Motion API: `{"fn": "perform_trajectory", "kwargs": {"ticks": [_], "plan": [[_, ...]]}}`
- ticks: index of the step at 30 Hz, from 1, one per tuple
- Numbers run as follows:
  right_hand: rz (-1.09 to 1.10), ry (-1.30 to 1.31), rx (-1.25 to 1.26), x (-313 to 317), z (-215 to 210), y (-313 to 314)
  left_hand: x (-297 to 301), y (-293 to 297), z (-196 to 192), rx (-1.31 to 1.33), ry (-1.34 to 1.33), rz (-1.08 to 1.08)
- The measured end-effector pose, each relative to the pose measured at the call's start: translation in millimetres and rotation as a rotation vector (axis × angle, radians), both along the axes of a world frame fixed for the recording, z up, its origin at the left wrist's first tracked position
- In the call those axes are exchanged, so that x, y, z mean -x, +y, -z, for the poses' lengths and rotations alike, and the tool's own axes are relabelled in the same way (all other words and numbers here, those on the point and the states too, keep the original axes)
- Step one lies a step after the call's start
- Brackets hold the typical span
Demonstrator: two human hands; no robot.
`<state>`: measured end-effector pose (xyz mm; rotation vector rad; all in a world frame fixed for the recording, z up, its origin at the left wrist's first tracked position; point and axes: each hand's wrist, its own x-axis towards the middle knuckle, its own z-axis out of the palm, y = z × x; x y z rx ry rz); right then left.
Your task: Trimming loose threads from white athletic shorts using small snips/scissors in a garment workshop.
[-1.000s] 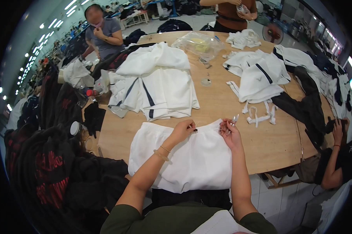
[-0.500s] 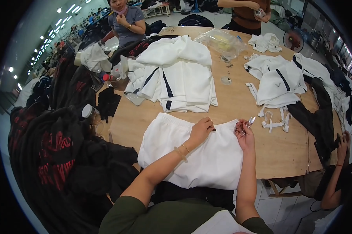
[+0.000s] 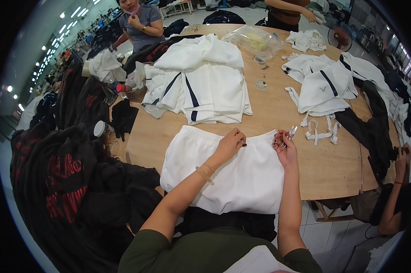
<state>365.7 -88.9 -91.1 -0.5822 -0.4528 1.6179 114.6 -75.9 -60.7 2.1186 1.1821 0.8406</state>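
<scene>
A white garment [image 3: 232,182] with a gathered elastic waistband lies across the table's near edge and hangs down over it. My left hand [image 3: 230,142] pinches the waistband near its middle, fingertips pressed together. At the waistband's right end is my right hand [image 3: 285,149], its fingers closed around small metal scissors [image 3: 293,131] whose blades point up and away. The fingers of that hand also touch the garment's edge. Whether the garment is shorts or trousers cannot be made out, since its lower part drops out of sight.
Beyond the garment, folded white clothes [image 3: 214,93] with navy stripes are piled on the wooden table [image 3: 271,102]. More white pieces [image 3: 326,86] lie at the right. Dark garments with red print [image 3: 68,182] are heaped at the left, near a lidded jar [image 3: 103,130]. Other people stand around.
The view has shifted slightly, so the table sits higher in it. Both my hands keep their hold on the waistband and scissors. The far person in brown has moved an arm out rightward.
</scene>
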Motion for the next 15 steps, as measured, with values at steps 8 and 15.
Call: {"fn": "perform_trajectory", "kwargs": {"ticks": [8,15], "plan": [[-0.013,0.012,-0.011,3,1,2,4,34,1,0.138,0.183,0.014],[-0.033,-0.542,0.062,10,-23,4,37,11,-22,-0.125,0.471,-0.001]]}}
